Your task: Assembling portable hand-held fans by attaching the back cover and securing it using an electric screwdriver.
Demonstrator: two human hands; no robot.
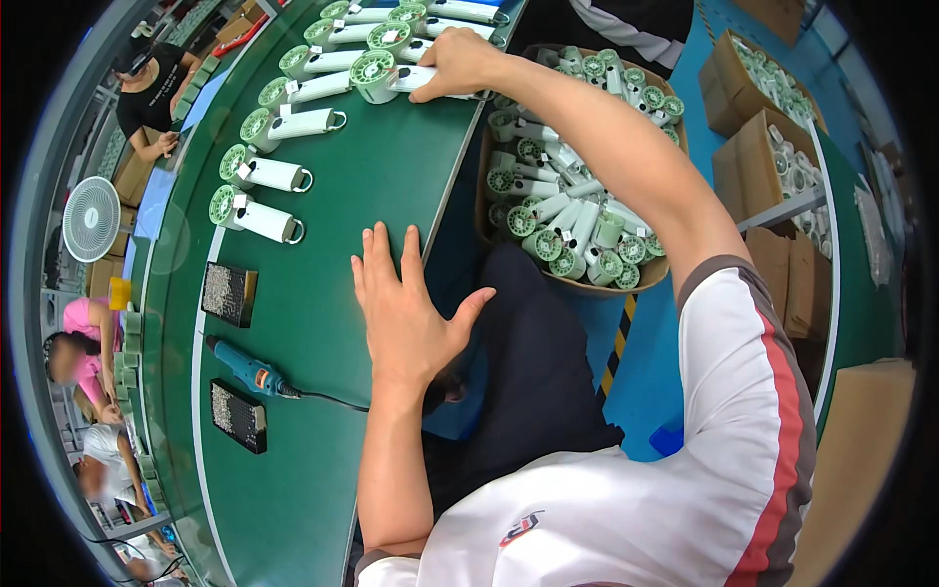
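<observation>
Head view, and up at the far end of the green workbench (323,186) the right hand (460,61) has a handheld fan (380,74), thumb on the near side of its white handle, fingers curled over the other. That's a closed grip on the fan; whether the fan rests on the bench or hangs just above it, I can't tell.

Down the bench, the left hand (406,318) is empty, fingers spread, palm down by the edge; contact with the surface isn't clear.

The step in hand looks like handling this one fan at the end of the nearer row. The next move, I'd judge, calls for a secure hold on the handle and care around the neighbouring fans (259,215), packed close there.

And the fan itself: round pale-green head, spoked grille facing up, smooth white handle lying sideways, a loop at its tip poking out past the hand toward the bench edge. Just beyond that edge, a cardboard box (482,201) brims with similar fans.
</observation>
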